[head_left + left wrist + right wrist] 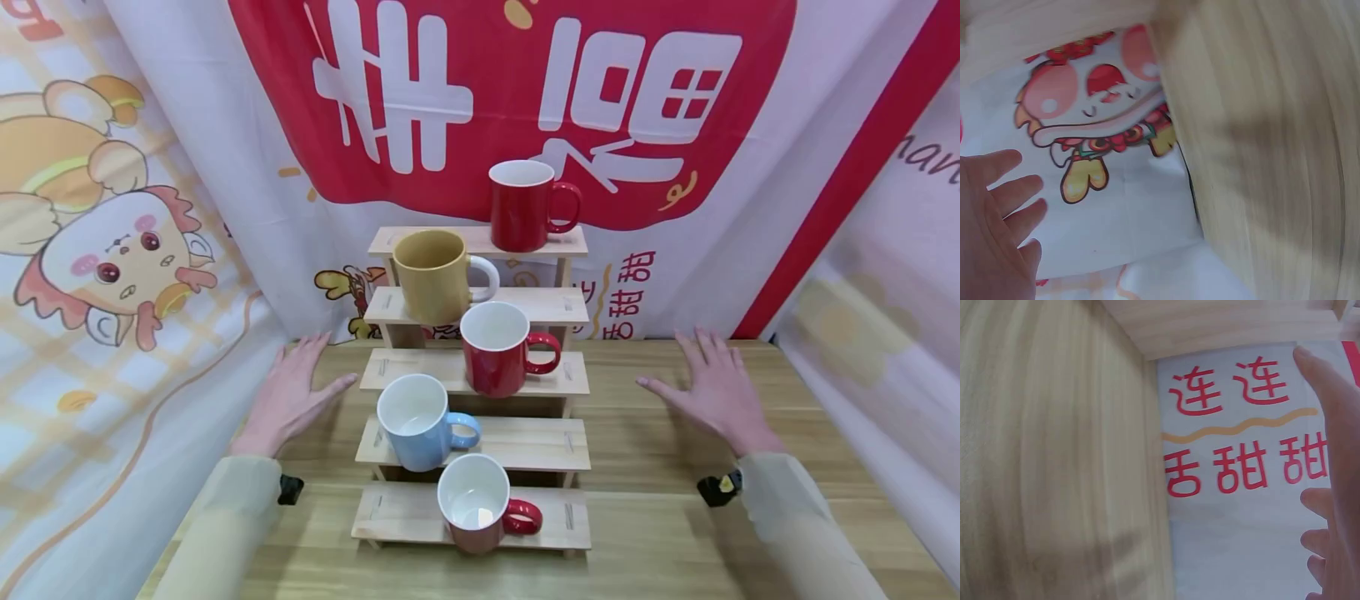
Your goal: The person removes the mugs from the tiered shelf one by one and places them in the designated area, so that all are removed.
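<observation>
Wooden rack (543,443) partly hidden behind mugs (495,358); left grip (291,398), right grip (717,395) spread wide.

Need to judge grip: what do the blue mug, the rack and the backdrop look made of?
Blue mug: probably glazed ceramic, glossy, from its shiny handle and smooth white inside; plastic isn't ruled out.
Rack: likely bare wood, matte, from the pale boards with faint grain.
Backdrop: seemingly printed fabric, mostly dull, from its soft creases; possibly thin plastic.

Right hand (1345,469) cut off at right-wrist view's edge.
</observation>
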Available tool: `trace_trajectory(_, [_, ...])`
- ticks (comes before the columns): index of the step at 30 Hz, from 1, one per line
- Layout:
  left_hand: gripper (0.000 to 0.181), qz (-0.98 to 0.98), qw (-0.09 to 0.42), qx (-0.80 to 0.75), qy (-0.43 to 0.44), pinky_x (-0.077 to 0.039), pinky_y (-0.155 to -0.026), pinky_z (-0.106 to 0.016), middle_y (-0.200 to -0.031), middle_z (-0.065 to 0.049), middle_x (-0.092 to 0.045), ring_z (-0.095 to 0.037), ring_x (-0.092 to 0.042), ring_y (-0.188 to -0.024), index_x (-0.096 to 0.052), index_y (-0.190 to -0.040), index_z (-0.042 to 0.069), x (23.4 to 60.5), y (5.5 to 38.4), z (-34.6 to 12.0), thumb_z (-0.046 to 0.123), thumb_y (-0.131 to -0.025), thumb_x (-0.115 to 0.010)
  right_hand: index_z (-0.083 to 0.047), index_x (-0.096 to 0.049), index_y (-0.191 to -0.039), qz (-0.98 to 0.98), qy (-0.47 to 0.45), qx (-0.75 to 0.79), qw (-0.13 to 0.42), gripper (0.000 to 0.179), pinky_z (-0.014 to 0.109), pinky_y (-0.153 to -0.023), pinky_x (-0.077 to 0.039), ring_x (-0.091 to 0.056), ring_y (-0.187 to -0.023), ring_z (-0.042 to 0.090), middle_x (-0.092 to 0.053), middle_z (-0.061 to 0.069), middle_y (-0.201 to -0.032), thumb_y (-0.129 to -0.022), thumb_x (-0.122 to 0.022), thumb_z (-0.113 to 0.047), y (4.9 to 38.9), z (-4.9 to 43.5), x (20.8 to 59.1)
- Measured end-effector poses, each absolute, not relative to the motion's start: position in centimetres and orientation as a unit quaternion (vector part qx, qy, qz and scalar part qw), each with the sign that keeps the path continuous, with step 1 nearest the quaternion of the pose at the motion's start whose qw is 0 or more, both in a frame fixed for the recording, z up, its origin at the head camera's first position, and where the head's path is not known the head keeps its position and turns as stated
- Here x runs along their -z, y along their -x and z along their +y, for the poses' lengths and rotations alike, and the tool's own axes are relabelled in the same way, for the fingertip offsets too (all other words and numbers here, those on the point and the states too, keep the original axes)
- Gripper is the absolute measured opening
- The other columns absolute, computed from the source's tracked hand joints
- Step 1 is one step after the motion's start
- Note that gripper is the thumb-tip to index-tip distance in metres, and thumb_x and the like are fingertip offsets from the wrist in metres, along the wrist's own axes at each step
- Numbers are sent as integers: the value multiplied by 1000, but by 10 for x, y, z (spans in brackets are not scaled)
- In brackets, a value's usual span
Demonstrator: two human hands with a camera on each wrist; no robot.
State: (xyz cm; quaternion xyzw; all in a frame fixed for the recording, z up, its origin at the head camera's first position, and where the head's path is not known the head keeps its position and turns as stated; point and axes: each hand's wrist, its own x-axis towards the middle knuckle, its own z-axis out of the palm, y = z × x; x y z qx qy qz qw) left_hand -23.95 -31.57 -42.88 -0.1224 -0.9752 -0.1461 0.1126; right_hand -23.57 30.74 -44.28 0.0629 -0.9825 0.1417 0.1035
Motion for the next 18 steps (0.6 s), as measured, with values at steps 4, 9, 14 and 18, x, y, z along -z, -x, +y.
trace_trajectory(4, [81, -964, 118, 208, 116, 1, -121, -60, -162, -26, -24, -47, -19, -147, -25, -160, 4, 423, 235, -313, 58, -104, -47, -1, -20, -161, -978, -59, -163, 115, 110, 71, -116, -3, -11, -147, 53, -14, 32, -163, -88, -56, -76, 238, 308, 434])
trace_trajectory(9, [67, -942, 126, 290, 112, -14, -112, -76, -160, -24, -31, -52, -27, -143, -30, -160, 9, 418, 229, -305, 49, -108, -44, -1, -22, -160, -965, -36, -232, 120, 107, 73, -114, -14, -13, -148, 50, -21, 30, -162, -90, -58, -72, 237, 300, 412])
trace_trajectory(14, [67, -926, 93, 357, 82, -20, -108, -78, -161, -17, -32, -48, -28, -144, -33, -160, 18, 413, 227, -290, 56, -105, -45, -11, -26, -162, -932, 21, -348, 97, 101, 75, -109, -24, -21, -147, 46, -24, 21, -164, -89, -57, -74, 232, 289, 388])
trace_trajectory(18, [72, -912, 66, 399, 71, -22, -111, -74, -161, -12, -36, -41, -29, -146, -37, -158, 18, 413, 227, -278, 60, -102, -51, -19, -34, -160, -906, 40, -409, 99, 94, 75, -108, -26, -23, -148, 44, -27, 13, -165, -88, -57, -75, 229, 281, 372])
